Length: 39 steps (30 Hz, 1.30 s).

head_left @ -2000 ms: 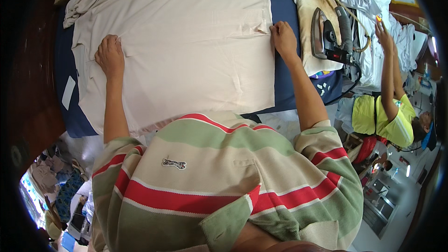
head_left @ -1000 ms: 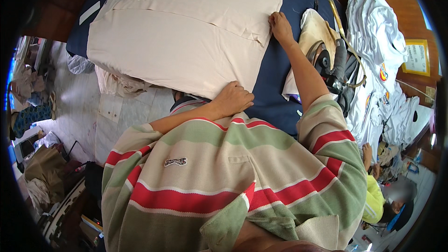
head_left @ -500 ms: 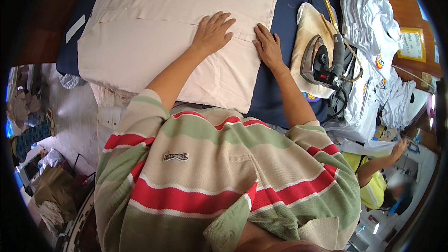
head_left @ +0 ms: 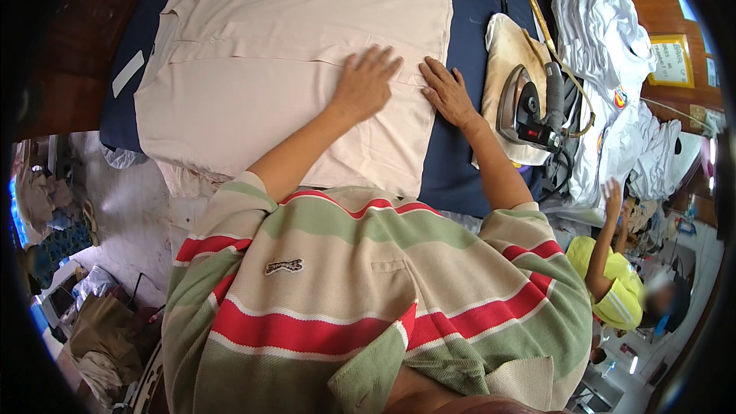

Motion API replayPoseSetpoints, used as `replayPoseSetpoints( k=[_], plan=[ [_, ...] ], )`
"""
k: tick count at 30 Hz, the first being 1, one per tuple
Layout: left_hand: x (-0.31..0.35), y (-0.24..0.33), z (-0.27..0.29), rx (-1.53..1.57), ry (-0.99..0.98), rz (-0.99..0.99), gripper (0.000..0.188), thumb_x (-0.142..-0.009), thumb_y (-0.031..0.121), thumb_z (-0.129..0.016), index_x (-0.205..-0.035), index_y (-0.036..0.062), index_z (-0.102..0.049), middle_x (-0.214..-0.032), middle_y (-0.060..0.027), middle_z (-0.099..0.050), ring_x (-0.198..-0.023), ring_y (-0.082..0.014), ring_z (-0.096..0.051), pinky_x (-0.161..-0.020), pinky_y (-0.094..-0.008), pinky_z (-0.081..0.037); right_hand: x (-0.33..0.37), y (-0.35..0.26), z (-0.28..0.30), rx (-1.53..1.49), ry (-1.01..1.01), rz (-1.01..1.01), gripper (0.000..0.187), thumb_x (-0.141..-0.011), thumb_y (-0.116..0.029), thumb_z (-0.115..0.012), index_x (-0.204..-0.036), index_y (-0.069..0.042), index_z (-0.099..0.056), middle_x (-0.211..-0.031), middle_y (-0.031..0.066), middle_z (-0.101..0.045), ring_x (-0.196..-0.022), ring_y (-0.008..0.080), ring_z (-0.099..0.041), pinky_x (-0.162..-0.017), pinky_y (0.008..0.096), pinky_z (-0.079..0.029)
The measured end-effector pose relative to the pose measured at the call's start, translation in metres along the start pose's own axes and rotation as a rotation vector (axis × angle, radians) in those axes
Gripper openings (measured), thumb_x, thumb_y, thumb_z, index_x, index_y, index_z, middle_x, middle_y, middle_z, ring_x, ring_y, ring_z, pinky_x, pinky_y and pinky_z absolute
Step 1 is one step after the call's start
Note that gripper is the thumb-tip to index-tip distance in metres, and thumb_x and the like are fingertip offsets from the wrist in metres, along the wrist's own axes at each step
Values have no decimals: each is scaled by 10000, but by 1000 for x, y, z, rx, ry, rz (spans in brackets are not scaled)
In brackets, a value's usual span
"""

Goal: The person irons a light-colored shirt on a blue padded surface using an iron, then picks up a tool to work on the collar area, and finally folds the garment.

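A pale pink garment (head_left: 253,107), perhaps a shirt, lies spread out on a dark blue padded table (head_left: 452,161). A long folded strip runs across it. My left hand (head_left: 366,83) rests flat on the cloth over this strip, its fingers apart and slightly blurred. At the garment's right edge lies my right hand (head_left: 451,93), with stretched fingers touching the border of the cloth. Neither hand grips anything. Right of my right forearm, a corded iron (head_left: 527,111) sits on a scorched beige cloth pad (head_left: 498,50).
White folded shirts (head_left: 594,19) are piled at the right, beside the iron's cord. A person in a yellow top (head_left: 613,280) works at the lower right with an arm raised toward the pile. A white strip (head_left: 128,73) lies on the table's left side. Bags (head_left: 103,330) stand at lower left.
My left hand has slid a little to the right over the cloth, toward my right hand, which stays at the edge. The person in yellow has shifted an arm toward the white shirts.
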<state>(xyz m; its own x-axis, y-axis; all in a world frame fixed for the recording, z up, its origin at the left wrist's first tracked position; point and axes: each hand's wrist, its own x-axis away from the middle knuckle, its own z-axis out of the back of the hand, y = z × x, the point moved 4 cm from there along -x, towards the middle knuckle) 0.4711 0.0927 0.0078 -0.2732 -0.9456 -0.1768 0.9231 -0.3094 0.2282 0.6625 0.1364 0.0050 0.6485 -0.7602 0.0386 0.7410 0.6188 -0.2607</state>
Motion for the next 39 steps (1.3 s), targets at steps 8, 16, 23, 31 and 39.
replayPoseSetpoints(
  k=[8,16,23,31,39],
  plan=[
    [7,20,-9,47,-64,-176,503,-863,309,-480,-1353,221,-406,-1440,-52,-332,-1333,-253,-267,-1025,-538,-253,7,3,8,102,-87,187,559,-883,-498,-456,-1375,-242,-392,-1477,121,-238,-1361,303,-224,-1080,527,-179],
    [3,28,0,3,-98,-174,472,-841,245,-491,-1308,188,-451,-1437,-77,-334,-1337,-258,-266,-1005,-555,-260,21,-5,18,268,52,242,456,-879,-376,-514,-1291,-180,-494,-1406,51,-391,-1297,272,-345,-1042,484,-264],
    [3,47,-12,105,-25,-149,439,-838,263,-513,-1248,109,-483,-1341,-87,-423,-1282,-247,-345,-980,-525,-288,19,-20,83,215,219,-15,367,-830,-247,-591,-1170,-110,-561,-1152,69,-587,-1119,251,-509,-929,445,-361],
    [13,74,-16,49,-121,-141,554,-887,446,-451,-1376,198,-368,-1461,-40,-287,-1343,-328,-228,-1002,-581,-248,91,159,166,138,302,-871,565,-753,-350,-690,-1129,19,-487,-888,182,-625,-793,319,-628,-695,425,-497],
    [28,-56,19,186,224,170,508,-850,386,-555,-1327,248,-443,-1400,-18,-390,-1312,-222,-316,-996,-535,-239,36,113,173,-282,171,-708,377,-696,-190,-708,-974,25,-572,-775,113,-609,-580,178,-599,-524,300,-475]
  ],
)
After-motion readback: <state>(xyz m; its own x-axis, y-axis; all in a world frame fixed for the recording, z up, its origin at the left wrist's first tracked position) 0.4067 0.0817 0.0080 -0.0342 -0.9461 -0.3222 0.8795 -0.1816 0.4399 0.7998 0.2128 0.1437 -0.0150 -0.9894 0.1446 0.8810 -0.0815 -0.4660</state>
